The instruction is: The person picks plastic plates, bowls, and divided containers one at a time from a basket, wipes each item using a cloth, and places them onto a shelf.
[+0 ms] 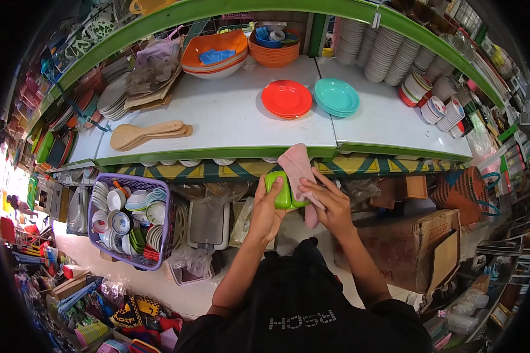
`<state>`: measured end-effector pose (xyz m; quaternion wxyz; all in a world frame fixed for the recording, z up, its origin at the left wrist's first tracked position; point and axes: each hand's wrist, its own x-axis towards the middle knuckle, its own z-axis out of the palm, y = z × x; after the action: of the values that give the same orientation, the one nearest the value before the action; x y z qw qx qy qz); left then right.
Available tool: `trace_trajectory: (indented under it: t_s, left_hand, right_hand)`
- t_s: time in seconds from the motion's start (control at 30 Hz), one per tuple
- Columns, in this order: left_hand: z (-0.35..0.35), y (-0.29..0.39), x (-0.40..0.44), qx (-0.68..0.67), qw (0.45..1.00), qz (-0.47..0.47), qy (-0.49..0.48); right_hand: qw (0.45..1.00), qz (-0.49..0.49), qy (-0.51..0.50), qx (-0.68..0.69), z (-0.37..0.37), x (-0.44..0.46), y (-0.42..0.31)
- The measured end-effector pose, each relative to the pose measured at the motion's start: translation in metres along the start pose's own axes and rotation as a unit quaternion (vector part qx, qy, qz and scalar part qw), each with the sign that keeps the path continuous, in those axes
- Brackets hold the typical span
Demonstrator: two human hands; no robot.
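In front of my body, my left hand [267,212] grips a small bright green dish [278,189] with rounded corners, thumb lying over it. My right hand [327,203] is closed on a pink cloth [296,163], pressing it against the dish's right side. One end of the cloth stands up past my fingers and another hangs below them. Part of the dish is hidden behind cloth and fingers. Beyond my hands, red plates [286,99] and turquoise plates [336,97] sit stacked on the white shelf [229,120].
Wooden rice paddles [150,134] lie on the shelf's left part, with orange bowls [215,52] behind. Stacks of white cups [388,56] stand at right. Below are a purple basket [166,226] of small dishes and a cardboard box [388,250]. A green rail [436,35] crosses overhead.
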<state>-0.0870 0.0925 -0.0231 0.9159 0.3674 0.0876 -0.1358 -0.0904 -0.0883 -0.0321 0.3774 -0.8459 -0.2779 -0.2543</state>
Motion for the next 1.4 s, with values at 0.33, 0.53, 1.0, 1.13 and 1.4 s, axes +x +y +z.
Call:
trace_trajectory:
  t_s: [0.33,0.53,1.0,1.13,1.4]
  left_hand:
    - [-0.011,-0.013,-0.004,0.03,0.999,0.022,-0.001]
    - [-0.017,-0.021,-0.005,0.011,0.998,0.059,0.035]
    - [-0.004,-0.038,-0.001,-0.101,0.963,0.21,0.134]
    - [0.011,-0.041,0.003,-0.107,0.948,0.265,0.141]
    - [0.008,-0.05,0.001,-0.104,0.952,0.246,0.152]
  right_hand:
    - [0.978,0.203,0.009,0.048,0.012,0.017,0.0]
    - [0.955,0.292,0.019,0.046,0.022,0.012,-0.008]
    - [0.961,0.247,0.089,0.089,0.037,-0.024,-0.049]
    - [0.967,0.221,0.101,0.07,0.041,-0.022,-0.053]
    - [0.984,0.169,0.05,0.028,0.039,-0.029,-0.056]
